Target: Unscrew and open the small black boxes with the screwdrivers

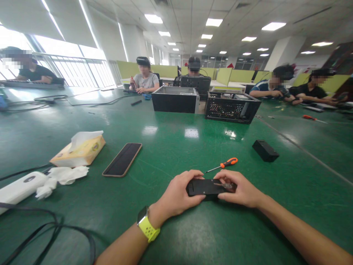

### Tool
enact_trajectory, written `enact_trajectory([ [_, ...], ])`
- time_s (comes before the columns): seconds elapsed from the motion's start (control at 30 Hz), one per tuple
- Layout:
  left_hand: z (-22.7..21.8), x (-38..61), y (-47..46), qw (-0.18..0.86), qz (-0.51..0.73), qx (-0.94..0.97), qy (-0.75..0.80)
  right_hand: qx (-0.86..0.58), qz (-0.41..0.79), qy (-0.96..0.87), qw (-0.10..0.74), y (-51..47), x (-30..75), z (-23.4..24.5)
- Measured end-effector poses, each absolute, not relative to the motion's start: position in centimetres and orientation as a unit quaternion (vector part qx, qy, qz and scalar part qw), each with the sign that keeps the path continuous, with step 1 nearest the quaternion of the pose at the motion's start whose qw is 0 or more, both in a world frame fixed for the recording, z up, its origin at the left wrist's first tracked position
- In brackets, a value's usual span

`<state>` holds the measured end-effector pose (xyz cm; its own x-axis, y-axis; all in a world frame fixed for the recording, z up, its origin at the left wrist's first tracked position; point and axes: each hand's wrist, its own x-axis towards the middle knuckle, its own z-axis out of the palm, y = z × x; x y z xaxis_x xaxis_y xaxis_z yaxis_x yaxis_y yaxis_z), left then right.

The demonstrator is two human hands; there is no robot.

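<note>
A slim black rectangular box (pixel 205 187) lies level just above or on the green table, held at both ends. My left hand (pixel 176 193) grips its left end, thumb on the near edge and fingers on the far one. At the right end, my right hand (pixel 244 189) is closed round the box. Tucked under its fingers is a small tool with a thin shaft and a see-through brownish handle (pixel 228 186), perhaps a small screwdriver; the fingers partly cover it. Just beyond the box rests an orange-and-black screwdriver (pixel 228 162), its tip toward my left fingers.
A second black box (pixel 265 150) sits to the right. Leftward lie a phone (pixel 122 160), a tissue pack (pixel 79 149), crumpled tissue, a white device (pixel 23 189) and black cables (pixel 55 224). Two computer cases (pixel 175 101) stand ahead. Several people work around the table (pixel 171 136).
</note>
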<state>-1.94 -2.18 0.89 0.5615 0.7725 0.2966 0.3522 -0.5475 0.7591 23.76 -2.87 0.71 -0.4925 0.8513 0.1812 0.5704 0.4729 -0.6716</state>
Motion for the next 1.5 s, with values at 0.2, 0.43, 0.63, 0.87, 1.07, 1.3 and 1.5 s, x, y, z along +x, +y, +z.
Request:
enact_trajectory([
  [0.2,0.6,-1.6,-2.1,0.311,0.330,0.824,0.339,-0.464,0.271,-0.801,0.264,-3.6,22.8,0.7],
  [0.43,1.0,-1.3,-2.2,0.310,0.320,0.825,0.348,-0.495,0.219,-0.795,0.274,-4.3,21.6,1.6],
  [0.63,1.5,-1.4,-2.3,0.314,0.300,0.832,0.344,-0.471,0.262,-0.792,0.288,-3.8,22.2,1.6],
  [0.87,1.6,-1.3,-2.2,0.321,0.297,0.827,0.354,-0.479,0.307,-0.772,0.283,-3.3,22.5,1.6],
  [1.07,1.0,-1.4,-2.3,0.335,0.322,0.815,0.346,-0.485,0.286,-0.782,0.268,-4.0,22.4,1.5],
  [1.3,0.7,-1.4,-2.4,0.298,0.319,0.834,0.337,-0.446,0.260,-0.810,0.280,-4.1,22.5,1.8],
  [1.5,0.6,-1.2,-2.5,0.292,0.326,0.838,0.325,-0.462,0.262,-0.801,0.276,-4.3,22.3,1.5],
])
